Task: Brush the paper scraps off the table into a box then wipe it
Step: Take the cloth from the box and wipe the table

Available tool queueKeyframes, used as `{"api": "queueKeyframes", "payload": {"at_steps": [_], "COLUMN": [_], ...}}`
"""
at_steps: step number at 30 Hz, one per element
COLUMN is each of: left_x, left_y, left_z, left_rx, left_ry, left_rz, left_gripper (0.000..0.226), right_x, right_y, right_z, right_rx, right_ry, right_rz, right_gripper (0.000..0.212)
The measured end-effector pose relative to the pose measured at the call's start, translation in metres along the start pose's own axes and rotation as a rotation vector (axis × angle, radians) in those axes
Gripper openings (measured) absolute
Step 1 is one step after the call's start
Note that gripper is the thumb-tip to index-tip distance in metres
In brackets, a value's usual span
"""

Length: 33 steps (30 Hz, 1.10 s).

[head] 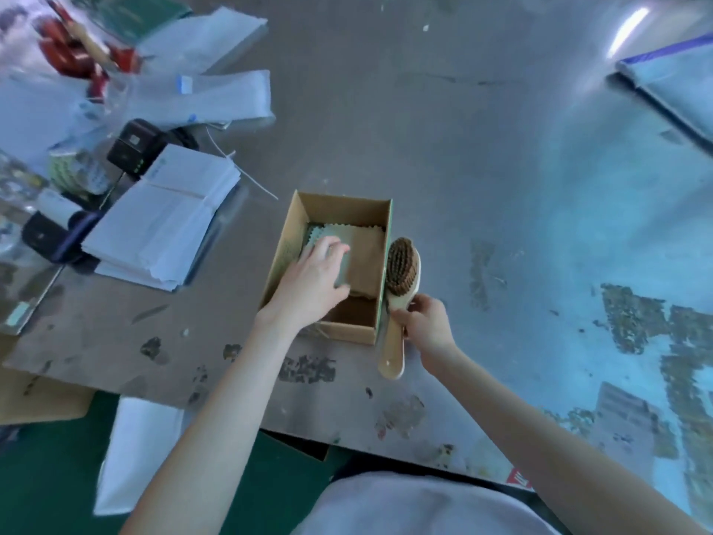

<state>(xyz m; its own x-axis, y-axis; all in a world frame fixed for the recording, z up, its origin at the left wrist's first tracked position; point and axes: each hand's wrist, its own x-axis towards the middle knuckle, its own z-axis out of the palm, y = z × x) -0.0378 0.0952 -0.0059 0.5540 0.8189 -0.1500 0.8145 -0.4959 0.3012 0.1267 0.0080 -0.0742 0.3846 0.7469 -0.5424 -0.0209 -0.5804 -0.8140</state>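
Observation:
An open cardboard box [343, 206] stands near the table's front edge. Inside it lie a pale green cloth [332, 233] with zigzag edges and a brown cloth [366, 256]. My left hand [312, 279] reaches into the box, fingers closed on the green cloth. My right hand [424, 322] grips the handle of a wooden brush [401, 272] just right of the box. The bristles face up and its head rests against the box's right wall. Small white specks dot the grey table [463, 148].
Stacks of white paper bags [166, 218] and long white sheets [208, 94] crowd the left side, with a black device [131, 146] and red objects [73, 52] behind. A clear blue-edged sheet [671, 83] lies at the far right. Worn patches mark the right of the table.

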Motion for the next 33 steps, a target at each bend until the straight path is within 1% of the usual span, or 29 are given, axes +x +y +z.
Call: {"api": "queueKeyframes", "payload": {"at_steps": [2,4,6,8,11,13,15,16,17,19,20,21,22,24,26,28,31,33], "left_x": [0.013,0.025,0.030,0.034,0.035,0.035,0.035,0.033,0.031,0.025,0.021,0.016,0.011,0.001,-0.008,-0.014,-0.016,-0.016], "left_y": [-0.001,-0.004,-0.007,-0.011,-0.014,-0.015,-0.016,-0.016,-0.014,-0.008,-0.003,0.004,0.012,0.029,0.050,0.070,0.096,0.109], "left_z": [0.002,0.007,0.012,0.013,0.013,0.012,0.009,0.007,0.006,0.001,-0.004,-0.009,-0.016,-0.031,-0.043,-0.051,-0.053,-0.045], "left_rx": [0.119,0.190,0.216,0.250,0.363,0.400,0.316,0.235,0.159,0.065,0.026,-0.019,-0.071,-0.222,-0.413,-0.588,-0.862,-0.997], "left_ry": [-0.207,-0.382,-0.433,-0.372,-0.210,-0.115,-0.033,0.009,0.053,0.146,0.201,0.263,0.323,0.415,0.461,0.463,0.377,0.315], "left_rz": [-0.005,-0.009,-0.016,0.006,0.093,0.155,0.175,0.166,0.147,0.096,0.072,0.048,0.022,-0.026,-0.066,-0.091,-0.053,-0.041], "left_gripper": [0.074,0.080,0.079,0.071,0.048,0.033,0.018,0.011,0.007,0.007,0.008,0.007,0.007,0.004,0.004,0.006,0.011,0.013], "right_x": [-0.001,-0.001,-0.004,-0.005,-0.006,-0.006,-0.009,-0.011,-0.013,-0.016,-0.018,-0.021,-0.024,-0.034,-0.042,-0.045,-0.044,-0.047], "right_y": [-0.003,-0.005,-0.007,-0.010,-0.015,-0.017,-0.018,-0.018,-0.017,-0.016,-0.017,-0.018,-0.021,-0.032,-0.042,-0.048,-0.048,-0.046], "right_z": [0.004,0.010,0.013,0.014,0.009,0.005,0.001,-0.001,-0.004,-0.010,-0.015,-0.020,-0.025,-0.035,-0.046,-0.055,-0.065,-0.074], "right_rx": [-0.099,-0.177,-0.246,-0.289,-0.338,-0.446,-0.531,-0.527,-0.494,-0.417,-0.381,-0.319,-0.223,-0.011,0.147,0.299,0.599,0.736], "right_ry": [0.022,0.022,-0.029,-0.054,-0.101,-0.133,-0.148,-0.154,-0.152,-0.100,-0.060,-0.030,-0.017,-0.054,-0.137,-0.254,-0.502,-0.611], "right_rz": [-0.045,-0.065,-0.087,-0.072,-0.016,-0.027,-0.064,-0.075,-0.095,-0.160,-0.193,-0.223,-0.251,-0.306,-0.329,-0.295,-0.208,-0.079], "right_gripper": [0.008,0.014,0.021,0.025,0.024,0.023,0.030,0.028,0.022,0.006,0.009,0.016,0.022,0.032,0.043,0.053,0.071,0.081]}}
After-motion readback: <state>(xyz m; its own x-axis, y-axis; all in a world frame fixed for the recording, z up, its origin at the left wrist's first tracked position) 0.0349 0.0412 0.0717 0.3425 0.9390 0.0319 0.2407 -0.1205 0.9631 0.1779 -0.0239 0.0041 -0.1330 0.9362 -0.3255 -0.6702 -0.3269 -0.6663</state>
